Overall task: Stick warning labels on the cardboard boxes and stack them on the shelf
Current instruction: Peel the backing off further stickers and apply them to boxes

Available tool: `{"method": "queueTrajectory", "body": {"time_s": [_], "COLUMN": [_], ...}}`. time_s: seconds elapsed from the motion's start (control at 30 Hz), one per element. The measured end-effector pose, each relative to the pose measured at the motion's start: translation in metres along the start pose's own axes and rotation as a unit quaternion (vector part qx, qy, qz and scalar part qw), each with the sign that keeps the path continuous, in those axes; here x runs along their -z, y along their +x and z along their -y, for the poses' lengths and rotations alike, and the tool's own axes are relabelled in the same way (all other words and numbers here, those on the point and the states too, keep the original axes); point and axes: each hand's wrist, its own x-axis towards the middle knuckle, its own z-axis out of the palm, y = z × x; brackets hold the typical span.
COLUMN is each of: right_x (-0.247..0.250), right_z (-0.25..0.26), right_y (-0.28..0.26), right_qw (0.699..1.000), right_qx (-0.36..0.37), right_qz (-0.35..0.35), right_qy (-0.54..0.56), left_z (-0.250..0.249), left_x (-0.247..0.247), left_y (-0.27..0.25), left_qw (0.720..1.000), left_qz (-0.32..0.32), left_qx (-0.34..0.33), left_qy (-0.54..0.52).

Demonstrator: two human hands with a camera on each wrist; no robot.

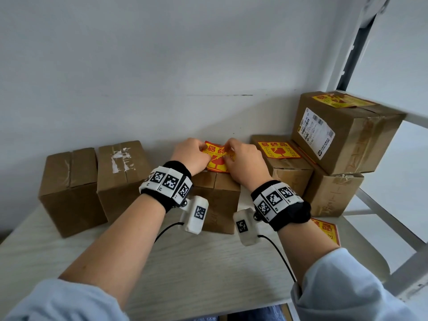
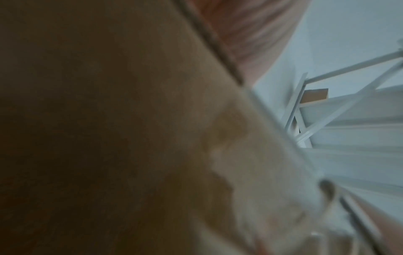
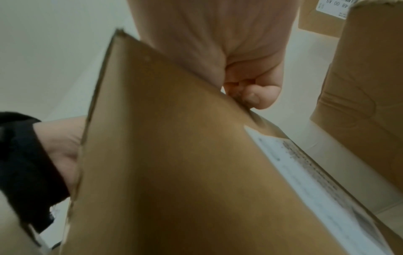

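Near edge: pale wooden table (image 1: 162, 262), both forearms reaching forward over it, wrist bands with printed markers. On the table beside the right forearm lies a spare label sheet (image 1: 327, 230), partly hidden. Centre: middle cardboard box (image 1: 217, 200) stands on the table. Left hand (image 1: 192, 156) and right hand (image 1: 243, 161) sit on its top, fingers curled, each pinching the red-and-yellow warning label (image 1: 216, 162) from its own side; label lies over the box top, far edge lifted. Left: two unlabelled boxes (image 1: 92, 184) side by side. Right: stacked boxes (image 1: 324, 158) on the shelf (image 1: 382, 212), two showing labels on top. Left wrist view blurred, mostly brown cardboard.
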Motion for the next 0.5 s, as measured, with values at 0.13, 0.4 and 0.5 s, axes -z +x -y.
{"method": "queueTrajectory", "body": {"time_s": [0.13, 0.4, 0.5], "right_x": [-0.001, 0.001, 0.002], "right_z": [-0.002, -0.010, -0.014], "right_y": [0.000, -0.003, -0.007], "right_qw": [1.000, 0.999, 0.998], "right_qx": [-0.009, -0.035, -0.050], "right_qz": [0.017, 0.027, 0.021], "right_qy": [-0.012, -0.021, -0.020], "left_z": [-0.004, -0.008, -0.002], "left_x": [-0.001, -0.003, -0.004], "left_y": [-0.001, -0.003, 0.000], "left_qw": [0.997, 0.962, 0.955], "left_qz": [0.004, 0.050, 0.091], "left_qx": [-0.016, -0.055, -0.024], "left_qy": [0.075, 0.263, 0.283]}}
